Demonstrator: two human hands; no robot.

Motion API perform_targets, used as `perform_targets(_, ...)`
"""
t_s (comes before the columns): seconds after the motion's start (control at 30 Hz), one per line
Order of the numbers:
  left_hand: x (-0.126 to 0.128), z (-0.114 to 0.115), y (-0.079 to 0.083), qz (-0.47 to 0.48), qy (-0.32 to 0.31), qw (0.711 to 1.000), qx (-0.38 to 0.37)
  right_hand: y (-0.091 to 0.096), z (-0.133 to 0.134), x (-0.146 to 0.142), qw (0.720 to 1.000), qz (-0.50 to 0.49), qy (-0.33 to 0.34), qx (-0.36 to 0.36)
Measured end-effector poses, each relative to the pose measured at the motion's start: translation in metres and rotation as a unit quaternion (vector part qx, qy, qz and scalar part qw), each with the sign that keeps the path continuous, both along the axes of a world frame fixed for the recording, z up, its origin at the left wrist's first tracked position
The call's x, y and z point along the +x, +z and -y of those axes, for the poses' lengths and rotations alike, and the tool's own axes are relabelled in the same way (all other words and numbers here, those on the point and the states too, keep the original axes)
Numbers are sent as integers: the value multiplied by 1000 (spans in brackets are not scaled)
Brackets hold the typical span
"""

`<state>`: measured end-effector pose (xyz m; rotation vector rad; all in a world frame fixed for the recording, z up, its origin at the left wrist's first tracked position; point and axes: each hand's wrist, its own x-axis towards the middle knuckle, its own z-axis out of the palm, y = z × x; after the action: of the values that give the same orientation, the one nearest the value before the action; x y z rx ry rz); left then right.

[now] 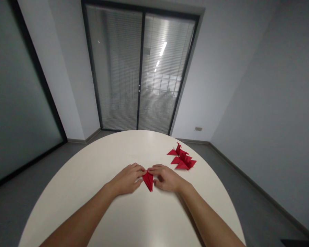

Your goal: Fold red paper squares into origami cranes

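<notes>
A small piece of folded red paper, kite-shaped with its narrow point toward me, lies on the white table between my hands. My left hand has its fingertips on the paper's upper left corner, with the fingers bent and held together. From the other side, my right hand presses its fingertips on the upper right edge, its fingers curled and the thumb near the paper's side. The fingertips partly cover the paper's top edge. To the right of my right hand sit several folded red paper cranes, close together.
The round white table curves away on both sides, and the cranes stand near its far right edge. Beyond it are a glazed door with blinds, pale walls and a grey floor. A frosted glass panel stands at left.
</notes>
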<state>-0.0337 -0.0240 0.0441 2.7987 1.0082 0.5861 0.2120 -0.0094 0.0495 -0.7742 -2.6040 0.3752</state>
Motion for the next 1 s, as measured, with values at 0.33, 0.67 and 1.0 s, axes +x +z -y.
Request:
perform_targets(0.33, 2, 1, 8, 25, -4, 999, -21, 4, 2, -5, 1000, 13, -9, -3)
perform_targets(0.67, -1, -5, -1, 31, -8, 999, -20, -10, -5, 4, 999, -41, -6, -3)
perform_targets(1.0, -3, -3, -4, 72, 2, 997, -38, 0, 1, -2, 998, -51, -28, -13)
